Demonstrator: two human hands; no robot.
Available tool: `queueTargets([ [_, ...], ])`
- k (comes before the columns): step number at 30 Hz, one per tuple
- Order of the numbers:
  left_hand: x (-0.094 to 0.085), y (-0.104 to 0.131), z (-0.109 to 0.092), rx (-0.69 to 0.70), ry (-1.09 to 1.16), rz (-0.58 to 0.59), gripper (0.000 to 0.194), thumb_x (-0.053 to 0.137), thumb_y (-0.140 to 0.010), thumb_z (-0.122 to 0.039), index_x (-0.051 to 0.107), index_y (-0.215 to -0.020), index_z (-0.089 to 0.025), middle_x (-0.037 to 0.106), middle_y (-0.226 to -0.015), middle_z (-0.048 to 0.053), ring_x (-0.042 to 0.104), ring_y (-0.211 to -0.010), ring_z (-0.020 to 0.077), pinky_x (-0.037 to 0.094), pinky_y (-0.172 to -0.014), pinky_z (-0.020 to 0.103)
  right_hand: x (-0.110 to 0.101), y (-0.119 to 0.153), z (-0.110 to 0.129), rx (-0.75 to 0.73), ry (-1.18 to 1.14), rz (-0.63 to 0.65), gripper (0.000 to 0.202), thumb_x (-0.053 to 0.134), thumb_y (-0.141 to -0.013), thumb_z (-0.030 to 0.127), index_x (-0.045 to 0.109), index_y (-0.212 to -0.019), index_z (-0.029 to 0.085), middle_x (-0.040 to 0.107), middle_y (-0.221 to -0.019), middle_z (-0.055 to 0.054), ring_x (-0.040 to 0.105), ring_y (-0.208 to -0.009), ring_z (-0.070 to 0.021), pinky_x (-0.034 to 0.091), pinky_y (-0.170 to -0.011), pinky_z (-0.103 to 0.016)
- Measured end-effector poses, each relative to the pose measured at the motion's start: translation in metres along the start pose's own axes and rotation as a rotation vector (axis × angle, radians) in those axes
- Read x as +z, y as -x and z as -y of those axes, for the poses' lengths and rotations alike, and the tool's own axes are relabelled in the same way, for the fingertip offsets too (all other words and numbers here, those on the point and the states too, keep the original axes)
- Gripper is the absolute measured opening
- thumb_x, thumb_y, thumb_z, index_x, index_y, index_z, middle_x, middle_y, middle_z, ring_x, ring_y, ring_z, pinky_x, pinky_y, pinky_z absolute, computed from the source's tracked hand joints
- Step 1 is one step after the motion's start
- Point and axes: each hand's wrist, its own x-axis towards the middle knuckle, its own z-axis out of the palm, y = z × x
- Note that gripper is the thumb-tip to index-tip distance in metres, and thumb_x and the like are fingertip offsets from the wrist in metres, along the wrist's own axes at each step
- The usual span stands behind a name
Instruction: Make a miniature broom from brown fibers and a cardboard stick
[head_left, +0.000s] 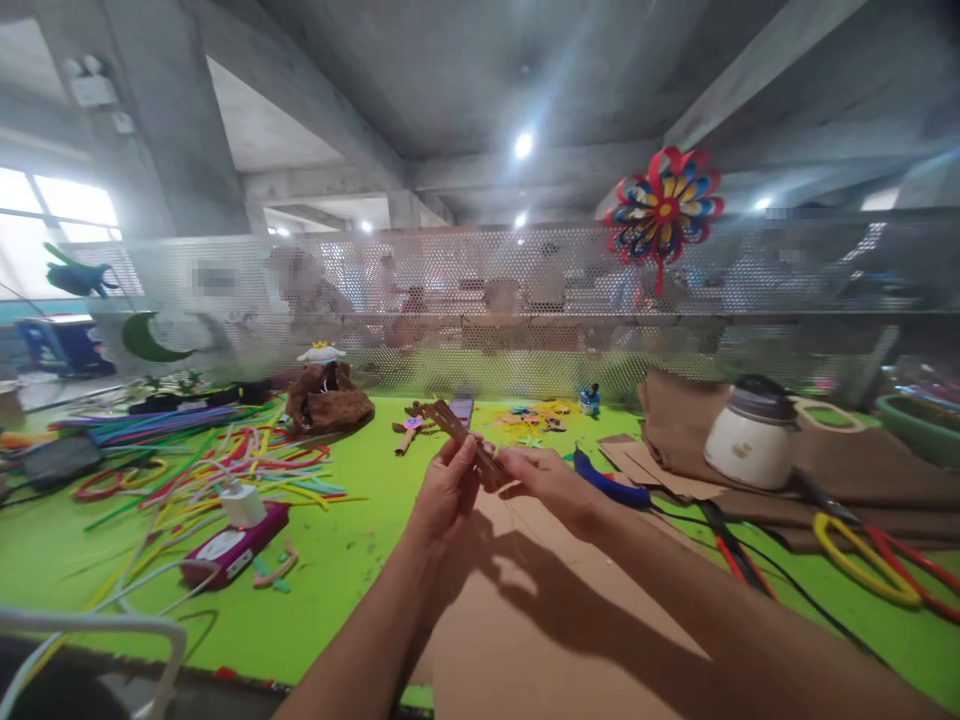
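The brown bundle [448,419] tilted toward eleven o'clock above the flat sheet [487,640] on the counter [337,570]. The left hand [448,487] pinched its middle; the right hand's [551,485] fingers gripped its lower end. Steady left pressure and gentle right adjustments seemed best.

1. Brown piece [451,422]: long, narrow, ridged lengthwise; whether one folded strip or several is unclear.
2. It is held in the air, slanting, its far end up and to the left.
3. The left hand [450,485] grips its middle; the right hand [551,482] pinches its near end.
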Motion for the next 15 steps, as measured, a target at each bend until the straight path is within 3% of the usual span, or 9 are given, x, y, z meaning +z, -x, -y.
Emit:
queueTargets([
  [3,0.004,0.003,0.005,-0.017,-0.034,0.015,0.017,0.073,-0.073,-0.029,0.065,-0.083,-0.017,0.065,-0.074,0.001,0.059,-0.055,0.0121,0.044,-0.046,0.021,0.013,0.000,0.002,-0.066,0.201,-0.038,0.031,0.053,-0.086,0.044,0.059,-0.079,0.015,0.059,-0.066,0.000,0.057,-0.058,-0.0119,0.045,-0.057,-0.024],
  [7,-0.001,0.003,0.000,-0.026,-0.080,0.108,0.023,0.071,-0.074,-0.033,0.068,-0.089,-0.017,0.069,-0.085,0.005,0.063,-0.071,0.0160,0.049,-0.059,0.025,0.012,0.005,0.001,-0.081,0.605,-0.110,0.027,0.038,-0.093,0.028,0.057,-0.078,0.017,0.053,-0.054,0.004,0.049,-0.045,-0.0097,0.038,-0.049,-0.021],
  [9,-0.006,0.002,-0.011,-0.118,-0.239,0.201,0.026,0.068,-0.077,-0.038,0.069,-0.089,-0.015,0.070,-0.091,0.009,0.064,-0.081,0.0175,0.050,-0.068,0.026,0.000,0.010,0.002,-0.090,0.736,-0.121,0.024,0.041,-0.091,0.024,0.058,-0.075,0.017,0.054,-0.055,0.004,0.050,-0.051,-0.0109,0.037,-0.052,-0.021],
  [12,-0.006,0.005,-0.035,-0.312,-0.811,0.397,0.024,0.067,-0.076,-0.036,0.071,-0.071,-0.012,0.070,-0.071,0.009,0.062,-0.064,0.0148,0.046,-0.053,0.021,-0.030,0.020,0.004,-0.065,0.901,-0.172,0.026,0.044,-0.088,0.023,0.056,-0.066,0.018,0.054,-0.056,0.001,0.050,-0.055,-0.0132,0.033,-0.054,-0.023],
  [15,0.009,0.014,-0.060,-0.135,-0.967,0.334,0.036,0.058,-0.082,-0.039,0.068,-0.061,-0.013,0.065,-0.056,0.006,0.055,-0.048,0.0109,0.042,-0.045,0.021,-0.063,0.028,0.009,-0.008,1.030,-0.232,0.024,0.043,-0.087,0.021,0.056,-0.068,0.017,0.056,-0.059,-0.002,0.048,-0.054,-0.0145,0.028,-0.052,-0.025],
])
